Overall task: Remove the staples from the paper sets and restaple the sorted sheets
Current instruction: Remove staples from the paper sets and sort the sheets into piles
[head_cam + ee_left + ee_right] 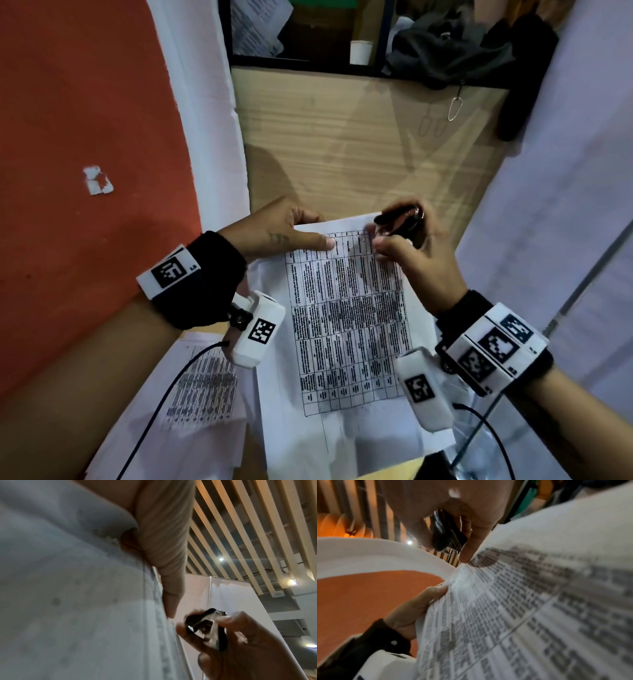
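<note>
The left hand pinches the white printed-table paper set, text too blurred to read; the right hand clamps a black metal-clawed staple remover at its top edge.

An office or exhibition-hall workstation: a wood-grain counter carries printed table sheets, with more papers stacked beside them. Behind it sits a dark-framed shelf holding documents, a white paper cup and a dark bag. White partition panels flank the counter, beneath a slatted ceiling with recessed spotlights.
</note>
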A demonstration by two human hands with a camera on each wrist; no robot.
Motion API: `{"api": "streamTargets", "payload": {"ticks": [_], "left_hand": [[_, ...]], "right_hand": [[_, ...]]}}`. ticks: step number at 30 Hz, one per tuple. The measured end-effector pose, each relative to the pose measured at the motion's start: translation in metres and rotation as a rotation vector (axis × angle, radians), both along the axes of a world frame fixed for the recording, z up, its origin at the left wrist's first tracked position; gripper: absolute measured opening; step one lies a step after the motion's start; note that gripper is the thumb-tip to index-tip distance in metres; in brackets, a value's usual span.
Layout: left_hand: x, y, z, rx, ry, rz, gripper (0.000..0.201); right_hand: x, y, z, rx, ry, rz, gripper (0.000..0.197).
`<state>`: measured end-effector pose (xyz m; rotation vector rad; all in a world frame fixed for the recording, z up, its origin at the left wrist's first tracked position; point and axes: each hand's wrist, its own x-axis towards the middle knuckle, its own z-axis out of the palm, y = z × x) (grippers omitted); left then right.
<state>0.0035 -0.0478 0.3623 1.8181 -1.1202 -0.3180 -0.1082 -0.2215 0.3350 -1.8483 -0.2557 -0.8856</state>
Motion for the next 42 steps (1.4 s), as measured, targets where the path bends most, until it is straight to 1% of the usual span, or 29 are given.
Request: {"api": "streamTargets", "payload": {"ticks": [2,3,4,5,6,7,8,9,10,12,13,15,16,19,22,24,26,27,29,30,31,32,34,35,37,38,39,40,42], "left_hand": [[0.0,-0.001,-0.001,0.007,0.006,0.023,0.004],[0.0,-0.001,-0.001,0.005,0.012,0.029,0.005],[0.0,-0.002,-0.001,0.0,0.017,0.029,0.008],[0.0,-0.003,-0.002,-0.007,0.009,0.029,0.011],[0.0,-0.004,-0.003,-0.018,-0.009,0.03,0.011],[0.0,-0.005,-0.004,-0.026,-0.028,0.036,0.008],[0.0,-0.005,-0.005,-0.036,-0.054,0.05,0.005],[0.001,-0.006,-0.007,-0.042,-0.095,0.075,0.01],[0.001,-0.007,-0.01,-0.04,-0.139,0.104,0.012],[0.0,-0.007,-0.013,-0.028,-0.231,0.149,0.01],[0.0,-0.007,-0.013,-0.014,-0.285,0.164,0.015],[-0.003,-0.007,-0.012,0.007,-0.375,0.174,0.031],[-0.004,-0.007,-0.011,0.008,-0.388,0.176,0.032],[-0.004,-0.007,-0.012,-0.02,-0.313,0.176,0.021],[-0.002,-0.008,-0.016,-0.043,-0.282,0.207,0.017],[-0.002,-0.009,-0.018,-0.047,-0.294,0.255,0.011],[-0.001,-0.011,-0.022,-0.071,-0.296,0.295,0.026],[-0.001,-0.013,-0.023,-0.078,-0.289,0.307,0.029],[-0.002,-0.015,-0.024,-0.078,-0.269,0.318,0.018],[-0.002,-0.017,-0.024,-0.082,-0.249,0.322,0.013],[-0.001,-0.018,-0.025,-0.09,-0.221,0.321,0.013],[0.0,-0.019,-0.027,-0.102,-0.194,0.313,0.02],[0.003,-0.02,-0.03,-0.13,-0.138,0.293,0.042],[0.004,-0.02,-0.031,-0.134,-0.115,0.285,0.047],[0.003,-0.02,-0.033,-0.141,-0.083,0.271,0.044],[0.004,-0.02,-0.033,-0.146,-0.076,0.265,0.043],[0.004,-0.019,-0.034,-0.149,-0.074,0.261,0.043],[0.005,-0.019,-0.033,-0.15,-0.079,0.258,0.043],[0.006,-0.017,-0.031,-0.139,-0.113,0.26,0.043]], "right_hand": [[0.003,0.005,-0.004,0.142,0.045,-0.022,0.016],[0.006,0.009,-0.006,0.141,0.052,-0.059,0.012],[0.008,0.012,-0.007,0.091,0.058,-0.105,0.011],[0.012,0.015,-0.009,0.009,0.067,-0.156,0.018],[0.015,0.019,-0.012,-0.066,0.08,-0.204,0.021],[0.02,0.023,-0.014,-0.093,0.095,-0.238,0.02],[0.023,0.027,-0.015,-0.069,0.122,-0.244,0.017],[0.025,0.031,-0.015,-0.004,0.166,-0.227,0.017],[0.027,0.032,-0.015,0.078,0.218,-0.209,0.017],[0.029,0.033,-0.014,0.212,0.311,-0.17,0.023],[0.029,0.033,-0.014,0.255,0.348,-0.157,0.026],[0.027,0.035,-0.01,0.311,0.403,-0.141,0.025],[0.027,0.036,-0.009,0.325,0.417,-0.132,0.023],[0.027,0.038,-0.006,0.353,0.432,-0.1,0.023],[0.027,0.04,-0.007,0.332,0.378,-0.128,0.026],[0.031,0.042,-0.011,0.304,0.328,-0.173,0.022],[0.034,0.045,-0.015,0.275,0.27,-0.229,0.013],[0.034,0.048,-0.017,0.236,0.237,-0.27,0.011],[0.032,0.05,-0.022,0.077,0.133,-0.387,0.011],[0.031,0.05,-0.025,-0.025,0.068,-0.445,0.014],[0.029,0.051,-0.027,-0.122,0.009,-0.482,0.018],[0.027,0.051,-0.029,-0.213,-0.041,-0.498,0.022],[0.025,0.05,-0.032,-0.401,-0.105,-0.532,0.028],[0.025,0.049,-0.034,-0.495,-0.119,-0.544,0.03],[0.026,0.046,-0.037,-0.632,-0.135,-0.557,0.033],[0.026,0.045,-0.037,-0.637,-0.138,-0.562,0.033],[0.027,0.043,-0.037,-0.594,-0.145,-0.557,0.031],[0.027,0.043,-0.035,-0.504,-0.131,-0.532,0.027],[0.03,0.041,-0.032,-0.238,-0.071,-0.419,0.013]]}}
